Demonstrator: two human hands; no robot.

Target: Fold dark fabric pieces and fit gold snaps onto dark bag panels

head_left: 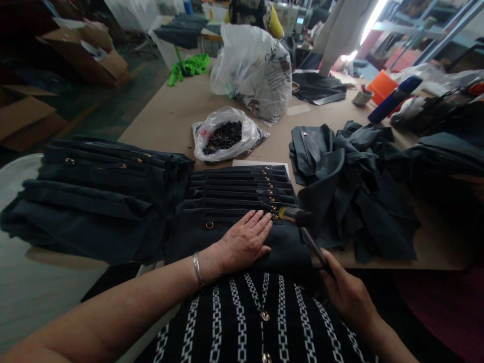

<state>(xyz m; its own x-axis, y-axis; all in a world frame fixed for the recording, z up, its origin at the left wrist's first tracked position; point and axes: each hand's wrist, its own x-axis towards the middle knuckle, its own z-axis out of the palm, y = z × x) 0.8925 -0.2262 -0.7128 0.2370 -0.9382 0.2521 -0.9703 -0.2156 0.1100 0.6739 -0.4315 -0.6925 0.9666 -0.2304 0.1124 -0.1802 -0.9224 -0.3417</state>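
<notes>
My left hand point(244, 241) lies flat on a dark leather-like piece point(287, 244), fingers stretched toward a row of zippers point(238, 202) with gold pulls. A gold D-ring point(209, 225) sits on the piece, left of the fingers. In my right hand point(350, 297) is the handle of a hammer point(313, 247). Its head, yellow at one end, is over or against the piece beside the nearest zipper pull; whether it touches cannot be made out. Several like pieces overlap behind, their zippers lined up in steps.
Folded dark pieces point(109, 201) are stacked at left, and loose ones point(363, 191) are heaped at right. Beyond the zippers stands an open plastic bag point(249, 143) of small dark parts. Farther back are a large white bag point(249, 65), a blue bottle point(395, 99) and a person point(276, 22).
</notes>
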